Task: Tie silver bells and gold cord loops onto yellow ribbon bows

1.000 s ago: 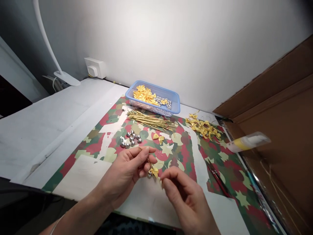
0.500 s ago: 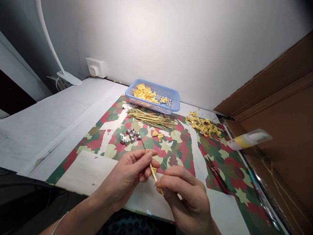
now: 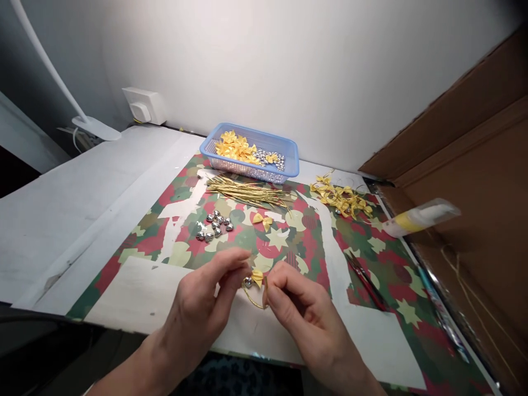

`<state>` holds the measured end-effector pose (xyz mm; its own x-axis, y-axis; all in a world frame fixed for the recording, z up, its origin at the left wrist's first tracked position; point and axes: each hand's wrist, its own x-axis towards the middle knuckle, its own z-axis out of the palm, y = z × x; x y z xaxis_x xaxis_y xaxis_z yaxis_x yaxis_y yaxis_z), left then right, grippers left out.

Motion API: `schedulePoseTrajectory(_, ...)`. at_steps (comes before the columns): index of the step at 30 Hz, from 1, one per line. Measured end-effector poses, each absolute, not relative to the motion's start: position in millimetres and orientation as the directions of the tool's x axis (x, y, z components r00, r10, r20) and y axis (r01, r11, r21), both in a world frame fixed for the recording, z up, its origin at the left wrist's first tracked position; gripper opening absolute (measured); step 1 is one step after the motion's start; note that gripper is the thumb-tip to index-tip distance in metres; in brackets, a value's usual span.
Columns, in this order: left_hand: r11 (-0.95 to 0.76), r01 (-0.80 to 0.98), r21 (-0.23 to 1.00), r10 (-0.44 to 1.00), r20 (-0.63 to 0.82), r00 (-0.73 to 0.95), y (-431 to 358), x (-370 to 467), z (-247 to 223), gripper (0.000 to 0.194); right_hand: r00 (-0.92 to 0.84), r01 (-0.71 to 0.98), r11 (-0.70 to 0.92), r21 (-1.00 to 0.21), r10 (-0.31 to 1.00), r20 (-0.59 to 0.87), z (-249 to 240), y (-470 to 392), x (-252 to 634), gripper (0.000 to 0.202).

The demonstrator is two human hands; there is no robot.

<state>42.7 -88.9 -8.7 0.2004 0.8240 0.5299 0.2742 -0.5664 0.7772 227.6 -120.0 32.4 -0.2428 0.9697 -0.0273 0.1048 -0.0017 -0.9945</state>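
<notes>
My left hand [image 3: 206, 297] and my right hand [image 3: 303, 313] face each other over the near edge of the table, both with fingertips pinched. Between them a thin gold twist tie [image 3: 253, 302] curves downward, its ends running into the two pinches. A small silver bell [image 3: 247, 282] hangs beside a yellow ribbon bow [image 3: 257, 276] in this gap; how they are fastened to the tie is hidden. Beyond my hands, another yellow bow [image 3: 263, 221] lies on the patterned paper [image 3: 181, 253], right of a cluster of silver bells [image 3: 215, 225].
A blue basket [image 3: 291, 168] of bows and bells stands by the wall, behind a bundle of gold twist ties [image 3: 247, 192]. Right of it lies a pile of tied bows [image 3: 342, 199]. Red-handled tweezers or pliers [image 3: 369, 283] and a clear bottle [image 3: 421, 218] are at right.
The twist tie, earlier straight between my hands, is now bent into a curve, and the bell and bow show. My left hand has turned and shifted left; the view has moved slightly.
</notes>
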Motion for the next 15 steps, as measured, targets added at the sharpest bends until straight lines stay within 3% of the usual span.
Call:
schedulePoseTrajectory(6,-0.761,0.315,0.568,0.647,0.706,0.288,-85.2,34.6,-5.5,0.027,-0.260,0.106,-0.034,-0.994,0.964,-0.060,34.2,-121.3,226.8,0.032)
schedulePoseTrajectory(15,-0.775,0.361,0.518,0.629,0.684,0.369,-88.7,28.8,1.4,0.027,-0.300,0.160,-0.103,-0.982,0.943,-0.148,31.8,-119.0,225.4,0.029)
